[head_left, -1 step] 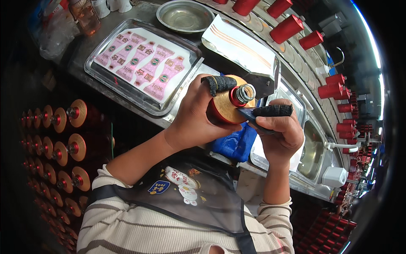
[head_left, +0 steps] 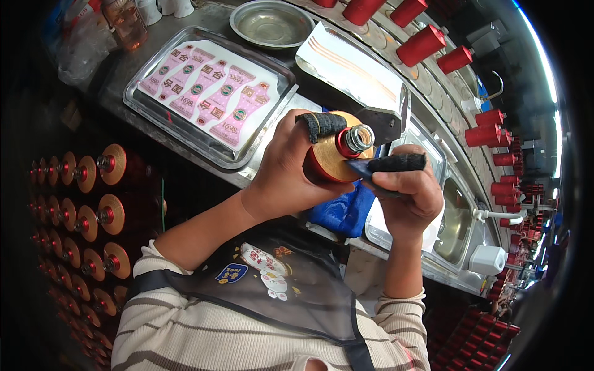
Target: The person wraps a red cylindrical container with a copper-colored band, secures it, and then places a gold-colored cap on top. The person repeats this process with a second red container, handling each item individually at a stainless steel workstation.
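Note:
In front of my chest, my left hand [head_left: 278, 167] is wrapped round a bottle [head_left: 325, 157] with a gold shoulder, a red neck band and a bare glass mouth. The bottle leans, its mouth toward the upper right. A black cover sits on one digit of that hand. My right hand [head_left: 414, 195], also with a black-covered digit, pinches a flat dark blue scraper-like tool [head_left: 362, 168]. Its pointed tip lies at the gold shoulder, just below the neck band. The bottle's lower body is mostly hidden behind my left hand.
A steel tray [head_left: 281, 77] with a sheet of pink labels [head_left: 213, 93] lies ahead left, a metal bowl [head_left: 272, 31] beyond it. Red bottles [head_left: 421, 46] line a curved conveyor at right. Blue cloth [head_left: 340, 213] hangs below the bottle. Rows of gold-shouldered bottles [head_left: 114, 210] stand left.
The tool's tip has slid slightly down and away from the neck band, and my right hand has shifted a little with it. My left hand and the bottle stay put.

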